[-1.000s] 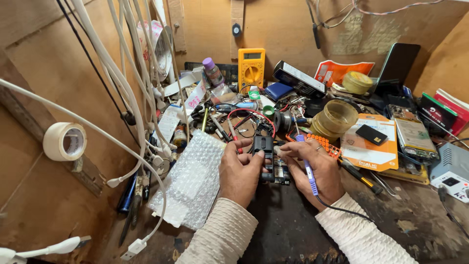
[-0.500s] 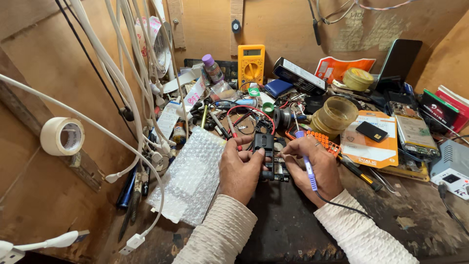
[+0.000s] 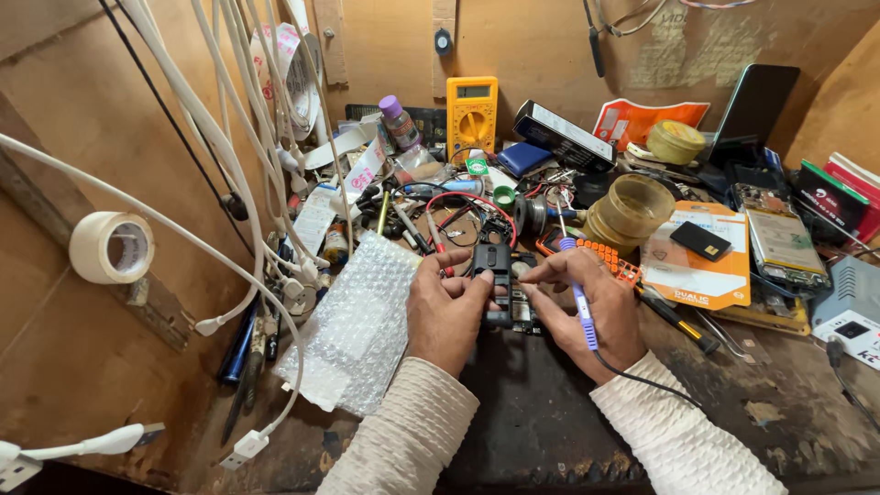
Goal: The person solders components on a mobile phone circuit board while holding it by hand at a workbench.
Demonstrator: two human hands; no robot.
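- Near the middle of the cluttered counter (image 3: 550,412), the left hand (image 3: 446,307) grips a small black device (image 3: 493,264), fingers curled around its lower part.
- The right hand (image 3: 591,307) holds a blue-handled soldering iron (image 3: 579,302) between its fingers, and its fingertips touch the small black device from the right.
- A circuit board (image 3: 524,314) lies just beneath both hands.
- Bubble wrap (image 3: 353,321) lies just left of the left hand.
- A yellow multimeter (image 3: 471,115) stands at the counter's back edge, with a roll of tape (image 3: 112,247) on the left wall.
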